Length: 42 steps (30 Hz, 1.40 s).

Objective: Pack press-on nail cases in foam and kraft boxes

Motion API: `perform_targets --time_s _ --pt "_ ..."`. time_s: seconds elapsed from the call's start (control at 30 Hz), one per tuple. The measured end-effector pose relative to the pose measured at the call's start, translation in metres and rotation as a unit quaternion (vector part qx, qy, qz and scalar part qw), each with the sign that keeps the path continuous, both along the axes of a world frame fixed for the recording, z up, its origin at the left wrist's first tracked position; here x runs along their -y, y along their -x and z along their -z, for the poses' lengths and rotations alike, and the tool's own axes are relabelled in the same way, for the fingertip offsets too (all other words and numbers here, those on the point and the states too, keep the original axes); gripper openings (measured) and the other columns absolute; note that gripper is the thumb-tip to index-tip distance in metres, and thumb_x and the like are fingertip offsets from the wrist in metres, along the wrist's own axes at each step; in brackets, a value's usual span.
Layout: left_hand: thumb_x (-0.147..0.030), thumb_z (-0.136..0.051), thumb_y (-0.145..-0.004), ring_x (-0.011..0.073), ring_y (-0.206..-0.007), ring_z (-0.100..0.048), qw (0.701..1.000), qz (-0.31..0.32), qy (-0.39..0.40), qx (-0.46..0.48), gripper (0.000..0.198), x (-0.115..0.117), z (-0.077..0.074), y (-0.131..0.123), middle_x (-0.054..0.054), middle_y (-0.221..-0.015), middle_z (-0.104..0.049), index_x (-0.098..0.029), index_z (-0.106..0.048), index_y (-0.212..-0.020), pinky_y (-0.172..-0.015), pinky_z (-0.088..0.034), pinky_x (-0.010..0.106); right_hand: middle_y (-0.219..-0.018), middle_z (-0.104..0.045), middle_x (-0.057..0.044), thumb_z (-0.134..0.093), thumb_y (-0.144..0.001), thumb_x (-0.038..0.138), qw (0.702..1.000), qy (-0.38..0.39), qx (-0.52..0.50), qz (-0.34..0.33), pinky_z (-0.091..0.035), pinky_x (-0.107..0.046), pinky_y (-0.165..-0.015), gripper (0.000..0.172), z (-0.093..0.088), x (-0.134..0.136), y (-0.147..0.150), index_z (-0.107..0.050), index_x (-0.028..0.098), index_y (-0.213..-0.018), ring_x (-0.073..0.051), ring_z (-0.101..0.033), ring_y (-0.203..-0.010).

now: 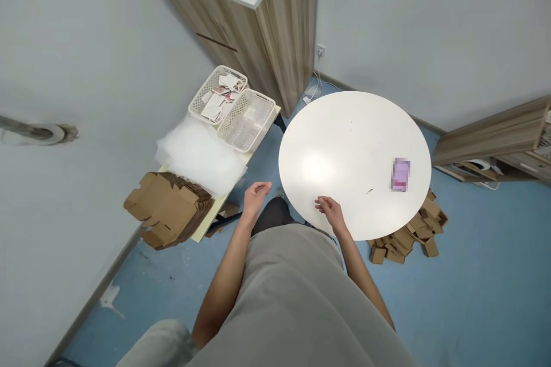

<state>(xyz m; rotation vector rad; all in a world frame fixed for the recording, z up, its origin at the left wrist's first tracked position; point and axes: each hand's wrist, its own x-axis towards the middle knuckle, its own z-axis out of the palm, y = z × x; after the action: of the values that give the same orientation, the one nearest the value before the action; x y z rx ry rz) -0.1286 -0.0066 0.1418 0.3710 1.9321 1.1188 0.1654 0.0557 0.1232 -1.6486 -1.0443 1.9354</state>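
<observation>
My left hand [255, 196] hovers in the air between the side table and the round white table [344, 126]. Its fingers are stretched out loosely, with nothing seen in them. My right hand [331, 210] is over the near edge of the round table, its fingers slightly curled and apart, and it holds nothing. On the right part of that tabletop lies a small purple item [400, 174], blurred into pixels. A small dark mark or scrap [369, 191] is between it and my right hand.
The side table [201, 230] at left bears flat cardboard boxes [172, 206], white foam sheeting [200, 155], a basket of cards [197, 104] and a basket of clear packets [260, 139]. Small cardboard boxes [404, 238] are heaped under the round table. A wooden cabinet [275, 40] stands behind.
</observation>
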Motion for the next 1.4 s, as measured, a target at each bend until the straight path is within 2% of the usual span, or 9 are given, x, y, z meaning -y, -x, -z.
perform_targets --time_s 0.17,0.27,0.4,0.53,0.73,0.9,1.07,1.3,1.4 --pt "-0.06 -0.077 -0.085 0.0312 -0.11 -0.077 0.996 0.08 -0.001 -0.047 0.039 -0.045 0.017 0.07 0.014 -0.112 -0.081 -0.023 -0.073 -0.098 -0.1 -0.062 0.045 -0.123 -0.083 -0.016 -0.08 -0.082 0.069 0.999 0.006 0.031 0.035 -0.06 -0.046 -0.101 0.057 -0.004 -0.014 0.048 -0.079 0.021 -0.112 -0.03 -0.08 -0.106" --pt "-0.044 -0.066 -0.096 0.032 -0.123 -0.075 0.976 0.157 -0.021 -0.15 0.029 -0.086 0.022 0.124 0.015 -0.127 -0.079 -0.023 -0.073 -0.114 -0.11 -0.059 0.048 -0.125 -0.083 -0.016 -0.079 -0.083 0.068 0.998 0.001 0.041 0.058 -0.059 -0.047 -0.102 0.056 -0.013 -0.027 0.086 -0.079 0.021 -0.113 -0.03 -0.08 -0.107" --pt "-0.021 -0.056 -0.095 0.0372 -0.145 -0.062 0.914 0.251 -0.018 -0.318 0.049 -0.151 0.031 0.199 0.022 -0.147 -0.069 -0.013 -0.066 -0.143 -0.127 -0.047 0.055 -0.126 -0.083 -0.016 -0.078 -0.086 0.068 0.996 -0.019 0.045 0.068 -0.059 -0.047 -0.103 0.055 -0.026 -0.043 0.141 -0.079 0.022 -0.116 -0.03 -0.08 -0.109" --pt "-0.008 -0.059 -0.082 0.0402 -0.152 -0.056 0.849 0.37 -0.012 -0.376 0.074 -0.212 0.049 0.258 0.024 -0.154 -0.066 -0.008 -0.061 -0.156 -0.132 -0.041 0.058 -0.127 -0.083 -0.015 -0.076 -0.087 0.068 0.994 -0.032 0.05 0.095 -0.058 -0.047 -0.104 0.054 -0.034 -0.049 0.187 -0.078 0.022 -0.116 -0.03 -0.08 -0.11" --pt "-0.008 -0.063 -0.076 0.0439 -0.145 -0.064 0.732 0.554 0.06 -0.392 0.068 -0.26 0.074 0.296 0.028 -0.144 -0.074 -0.005 -0.074 -0.143 -0.126 -0.044 0.06 -0.123 -0.084 -0.014 -0.077 -0.088 0.069 0.992 -0.036 0.043 0.114 -0.059 -0.047 -0.102 0.053 -0.041 -0.042 0.22 -0.078 0.024 -0.115 -0.03 -0.081 -0.107" --pt "-0.013 -0.059 -0.082 0.0423 -0.133 -0.071 0.688 0.589 0.075 -0.418 0.06 -0.258 0.08 0.302 0.027 -0.134 -0.078 -0.007 -0.077 -0.138 -0.117 -0.048 0.055 -0.124 -0.083 -0.015 -0.077 -0.087 0.068 0.987 -0.03 0.064 0.145 -0.059 -0.047 -0.103 0.053 -0.044 -0.038 0.222 -0.078 0.023 -0.114 -0.03 -0.081 -0.108" --pt "-0.012 -0.055 -0.084 0.0404 -0.132 -0.07 0.729 0.547 0.029 -0.41 0.057 -0.246 0.069 0.301 0.024 -0.133 -0.079 -0.009 -0.078 -0.137 -0.119 -0.047 0.055 -0.122 -0.084 -0.014 -0.077 -0.087 0.067 0.989 -0.037 0.059 0.134 -0.06 -0.047 -0.102 0.053 -0.044 -0.04 0.228 -0.078 0.022 -0.114 -0.028 -0.08 -0.107" --pt "-0.027 -0.058 -0.095 0.0379 -0.137 -0.069 0.862 0.397 -0.079 -0.305 0.045 -0.209 0.031 0.297 0.017 -0.141 -0.078 -0.016 -0.078 -0.134 -0.125 -0.047 0.055 -0.118 -0.085 -0.011 -0.074 -0.09 0.064 0.994 -0.06 0.045 0.083 -0.062 -0.043 -0.098 0.048 -0.037 -0.044 0.25 -0.078 0.023 -0.113 -0.025 -0.081 -0.102" --pt "-0.038 -0.067 -0.095 0.0332 -0.129 -0.074 0.922 0.326 -0.097 -0.187 0.041 -0.189 0.015 0.28 0.015 -0.132 -0.081 -0.017 -0.077 -0.13 -0.12 -0.055 0.05 -0.115 -0.085 -0.009 -0.07 -0.093 0.063 0.994 -0.086 0.043 0.057 -0.062 -0.042 -0.099 0.046 -0.033 -0.045 0.258 -0.077 0.023 -0.114 -0.024 -0.08 -0.101"
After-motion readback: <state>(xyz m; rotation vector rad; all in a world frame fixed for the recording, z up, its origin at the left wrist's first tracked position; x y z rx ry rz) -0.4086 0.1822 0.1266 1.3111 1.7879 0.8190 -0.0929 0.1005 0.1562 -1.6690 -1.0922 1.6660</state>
